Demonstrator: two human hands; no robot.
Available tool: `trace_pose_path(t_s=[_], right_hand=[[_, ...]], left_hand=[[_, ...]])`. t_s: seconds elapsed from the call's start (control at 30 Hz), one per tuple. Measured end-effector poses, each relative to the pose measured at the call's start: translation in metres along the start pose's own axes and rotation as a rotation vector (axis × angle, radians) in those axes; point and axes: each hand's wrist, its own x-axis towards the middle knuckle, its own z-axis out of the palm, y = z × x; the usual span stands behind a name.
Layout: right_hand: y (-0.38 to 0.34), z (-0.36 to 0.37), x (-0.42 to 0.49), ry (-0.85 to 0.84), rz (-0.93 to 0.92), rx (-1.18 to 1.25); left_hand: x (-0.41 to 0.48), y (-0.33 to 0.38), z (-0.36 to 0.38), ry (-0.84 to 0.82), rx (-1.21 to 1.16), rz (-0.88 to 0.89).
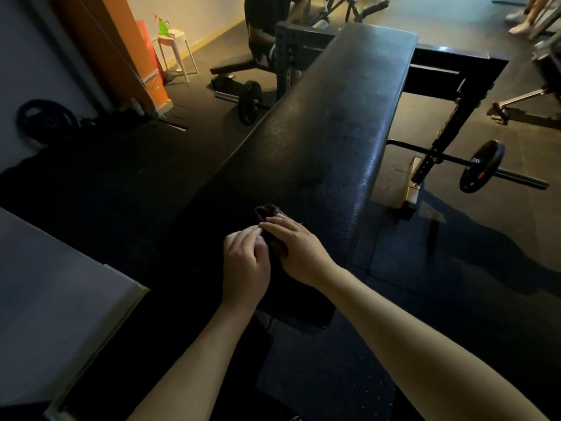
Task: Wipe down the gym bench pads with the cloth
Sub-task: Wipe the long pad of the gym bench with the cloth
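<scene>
cloth mostly covered, seated person cropped

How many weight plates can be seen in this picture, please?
3. One weight plate is by the left wall, one stands left of the bench pad, one right of it. Others may be hidden.
</scene>
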Motion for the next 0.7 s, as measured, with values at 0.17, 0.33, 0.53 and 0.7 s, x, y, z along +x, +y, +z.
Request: trace_pose_path(t_s=[0.17,0.33,0.53,0.7], right_hand=[[0.031,-0.007,0.027,0.089,0.142,-0.086],[0.011,0.0,0.01,0.094,0.197,-0.081],[0.059,-0.028,-0.012,0.158,0.217,-0.147],[0.048,-0.028,-0.012,0.289,0.334,-0.124]], left_hand=[[0.001,-0.002,0.005,-0.037,0.088,0.089],[0.002,0.018,0.015,-0.029,0.083,0.037],[0.002,0.032,0.032,-0.094,0.099,0.099],[0.001,0.033,0.036,-0.08,0.136,0.091]])
